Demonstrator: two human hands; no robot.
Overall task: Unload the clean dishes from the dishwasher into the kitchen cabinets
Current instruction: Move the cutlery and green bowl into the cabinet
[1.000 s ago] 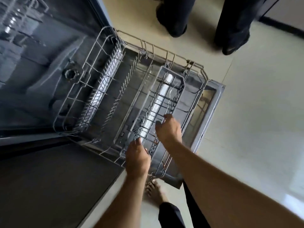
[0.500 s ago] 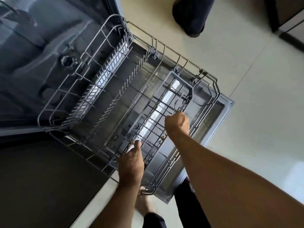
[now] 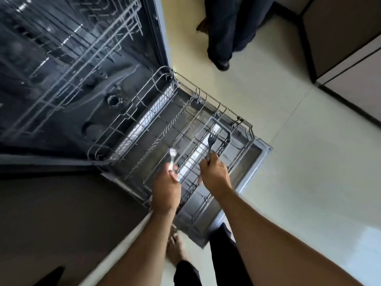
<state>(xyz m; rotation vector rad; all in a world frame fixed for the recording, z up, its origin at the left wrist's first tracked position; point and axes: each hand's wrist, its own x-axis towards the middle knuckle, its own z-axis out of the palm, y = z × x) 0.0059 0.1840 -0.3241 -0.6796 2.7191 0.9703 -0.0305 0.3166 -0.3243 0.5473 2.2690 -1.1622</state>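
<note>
Rack (image 3: 132,118) looking pretty much bare; fork (image 3: 210,142) being gripped by right hand (image 3: 215,174), pale utensil (image 3: 172,158) being pinched by left hand (image 3: 166,189). Cabinets pending.

The lower rack (image 3: 165,129) stands pulled out over the open dishwasher door (image 3: 255,162), open from above. Its wire sides, rows of tines and the cutlery basket (image 3: 218,139) crowd the inside. The upper rack (image 3: 68,48) overhangs the tub behind. Another person's legs (image 3: 226,29) block the floor (image 3: 309,182) beyond; a cabinet (image 3: 350,48) stands on the right.
</note>
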